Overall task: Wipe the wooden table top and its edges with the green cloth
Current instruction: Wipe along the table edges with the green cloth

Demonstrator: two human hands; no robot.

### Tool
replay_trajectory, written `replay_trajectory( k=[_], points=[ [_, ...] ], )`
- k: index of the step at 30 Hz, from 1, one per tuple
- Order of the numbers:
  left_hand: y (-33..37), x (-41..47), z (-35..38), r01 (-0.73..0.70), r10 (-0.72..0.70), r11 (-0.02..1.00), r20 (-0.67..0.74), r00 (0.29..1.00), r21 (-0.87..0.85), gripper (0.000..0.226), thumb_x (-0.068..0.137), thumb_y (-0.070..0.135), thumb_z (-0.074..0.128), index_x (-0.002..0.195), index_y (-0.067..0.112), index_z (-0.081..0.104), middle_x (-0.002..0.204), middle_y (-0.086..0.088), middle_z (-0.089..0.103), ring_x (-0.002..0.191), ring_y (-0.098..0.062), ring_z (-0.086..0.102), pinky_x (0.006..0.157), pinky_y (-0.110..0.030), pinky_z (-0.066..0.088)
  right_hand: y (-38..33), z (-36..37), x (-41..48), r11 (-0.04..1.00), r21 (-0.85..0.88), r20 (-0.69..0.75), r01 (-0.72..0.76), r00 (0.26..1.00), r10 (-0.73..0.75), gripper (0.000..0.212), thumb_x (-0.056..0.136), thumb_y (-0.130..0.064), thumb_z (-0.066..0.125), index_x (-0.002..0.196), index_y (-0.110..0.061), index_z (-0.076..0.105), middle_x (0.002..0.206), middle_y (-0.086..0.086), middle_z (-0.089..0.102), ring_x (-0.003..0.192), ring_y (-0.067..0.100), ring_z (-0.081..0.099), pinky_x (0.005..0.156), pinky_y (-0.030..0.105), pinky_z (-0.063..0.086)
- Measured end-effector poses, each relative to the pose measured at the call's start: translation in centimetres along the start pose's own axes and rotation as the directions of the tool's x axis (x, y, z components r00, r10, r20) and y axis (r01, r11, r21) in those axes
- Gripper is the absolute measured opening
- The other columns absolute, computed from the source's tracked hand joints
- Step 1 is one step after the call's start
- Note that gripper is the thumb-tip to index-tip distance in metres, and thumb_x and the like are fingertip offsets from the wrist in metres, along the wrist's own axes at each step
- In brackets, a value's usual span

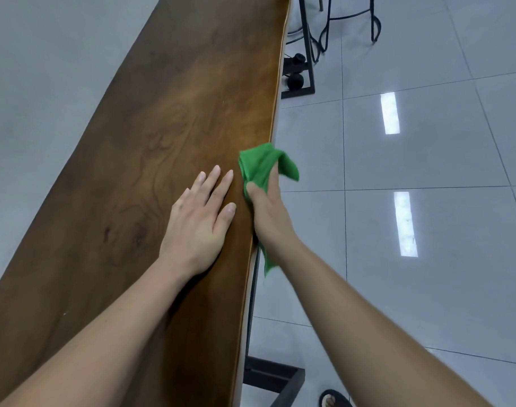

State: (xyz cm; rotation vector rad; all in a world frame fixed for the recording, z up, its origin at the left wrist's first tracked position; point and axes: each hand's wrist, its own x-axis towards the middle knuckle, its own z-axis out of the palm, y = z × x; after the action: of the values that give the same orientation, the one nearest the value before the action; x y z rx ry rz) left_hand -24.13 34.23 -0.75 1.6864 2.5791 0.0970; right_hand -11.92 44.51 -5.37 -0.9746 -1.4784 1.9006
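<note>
A long dark wooden table top (162, 118) runs from the lower left to the top middle of the head view. My left hand (201, 218) lies flat on it, palm down and fingers spread, close to the right edge. My right hand (268, 212) grips the green cloth (259, 163) against that right edge of the table. The cloth bunches above my fingers, and a strip of it hangs below my wrist beside the edge.
Grey floor tiles (412, 201) lie to the right, with bright light reflections. Black metal table legs (297, 48) and stool legs (350, 16) stand at the top right. Another table frame part (274, 374) and a sandalled foot (333, 400) sit at the bottom.
</note>
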Motion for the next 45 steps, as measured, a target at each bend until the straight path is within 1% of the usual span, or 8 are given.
replay_trajectory(
  k=[4, 10, 19, 24, 30, 36, 41, 45],
  points=[
    [-0.1, 0.0, 0.1, 0.003, -0.003, 1.0, -0.006, 1.0, -0.005, 0.064, 0.116, 0.062, 0.015, 0.177, 0.043, 0.015, 0.186, 0.015, 0.009, 0.172, -0.01, 0.004, 0.139, -0.048, 0.016, -2.2, -1.2, 6.1, 0.999, -0.03, -0.031, 0.016, 0.999, -0.017, 0.073, 0.114, -0.034, 0.042, 0.174, -0.049, 0.005, 0.171, -0.001, 0.042, 0.146, 0.026, 0.05, 0.123, 0.052, 0.037],
    [-0.1, 0.1, 0.2, 0.014, -0.014, 1.0, -0.008, 1.0, -0.004, 0.066, 0.114, 0.064, 0.013, 0.177, 0.044, 0.015, 0.186, 0.013, 0.011, 0.173, -0.012, 0.005, 0.139, -0.05, 0.017, -2.0, -1.2, 5.6, 1.0, -0.01, -0.014, 0.007, 1.0, -0.007, 0.071, 0.114, -0.035, 0.04, 0.174, -0.049, 0.004, 0.171, 0.002, 0.041, 0.146, 0.027, 0.05, 0.124, 0.055, 0.038],
    [-0.1, -1.3, 0.2, 0.043, -0.043, 0.999, 0.007, 0.999, -0.031, 0.069, 0.112, 0.061, 0.011, 0.177, 0.041, 0.016, 0.187, 0.012, 0.011, 0.173, -0.013, 0.005, 0.139, -0.049, 0.016, 3.5, 2.4, -11.3, 0.996, 0.055, 0.042, 0.065, 0.997, -0.067, 0.066, 0.113, -0.043, 0.043, 0.162, -0.071, 0.009, 0.16, -0.04, 0.029, 0.153, -0.012, 0.027, 0.116, 0.017, 0.027],
    [-0.8, -6.2, 0.4, 0.026, -0.025, 0.999, 0.016, 1.0, -0.044, 0.069, 0.112, 0.062, 0.012, 0.177, 0.041, 0.016, 0.186, 0.014, 0.009, 0.173, -0.012, 0.003, 0.14, -0.048, 0.014, 6.7, 4.0, -20.6, 0.996, 0.072, 0.075, 0.048, 0.996, -0.053, 0.065, 0.112, -0.053, 0.041, 0.161, -0.076, 0.004, 0.172, -0.043, 0.017, 0.161, -0.012, 0.015, 0.137, 0.044, 0.018],
    [-1.4, -12.2, 0.4, 0.055, -0.054, 0.998, 0.016, 0.998, -0.038, 0.069, 0.111, 0.066, 0.011, 0.177, 0.043, 0.015, 0.186, 0.016, 0.008, 0.172, -0.008, 0.001, 0.14, -0.046, 0.012, 5.1, 2.8, -17.6, 0.997, 0.015, 0.104, 0.08, 0.991, -0.081, 0.075, 0.113, -0.04, 0.044, 0.173, -0.053, 0.001, 0.179, -0.026, 0.018, 0.166, 0.003, 0.017, 0.136, 0.047, 0.02],
    [-1.4, -16.9, 0.4, 0.114, -0.113, 0.993, 0.021, 0.993, -0.038, 0.078, 0.107, 0.076, -0.001, 0.176, 0.046, 0.013, 0.186, 0.018, 0.004, 0.171, -0.005, -0.003, 0.14, -0.048, 0.012, 1.7, 1.9, -7.8, 0.999, -0.033, -0.009, 0.02, 1.0, -0.021, 0.076, 0.114, -0.029, 0.045, 0.175, -0.047, 0.004, 0.146, -0.013, 0.049, 0.107, -0.011, 0.051, 0.099, 0.025, 0.035],
    [-0.9, -20.9, 0.6, 0.183, -0.184, 0.982, -0.014, 0.983, -0.055, 0.077, 0.107, 0.078, 0.005, 0.176, 0.045, 0.016, 0.186, 0.017, 0.008, 0.172, -0.007, 0.002, 0.139, -0.051, 0.017, 1.8, 2.2, -9.1, 0.999, 0.013, 0.039, -0.038, 0.999, 0.038, 0.074, 0.114, -0.041, 0.04, 0.172, -0.054, -0.003, 0.175, 0.0, 0.031, 0.146, 0.026, 0.047, 0.111, 0.039, 0.032],
    [-0.6, -23.8, 0.9, 0.215, -0.216, 0.976, -0.024, 0.976, -0.04, 0.076, 0.108, 0.079, 0.006, 0.176, 0.046, 0.014, 0.185, 0.018, 0.007, 0.171, -0.006, 0.003, 0.138, -0.051, 0.019, 3.9, 2.6, -15.2, 1.0, 0.027, 0.106, -0.002, 0.994, -0.001, 0.072, 0.115, -0.042, 0.039, 0.171, -0.057, -0.004, 0.178, -0.005, 0.026, 0.157, 0.024, 0.039, 0.127, 0.048, 0.032]
  ],
)
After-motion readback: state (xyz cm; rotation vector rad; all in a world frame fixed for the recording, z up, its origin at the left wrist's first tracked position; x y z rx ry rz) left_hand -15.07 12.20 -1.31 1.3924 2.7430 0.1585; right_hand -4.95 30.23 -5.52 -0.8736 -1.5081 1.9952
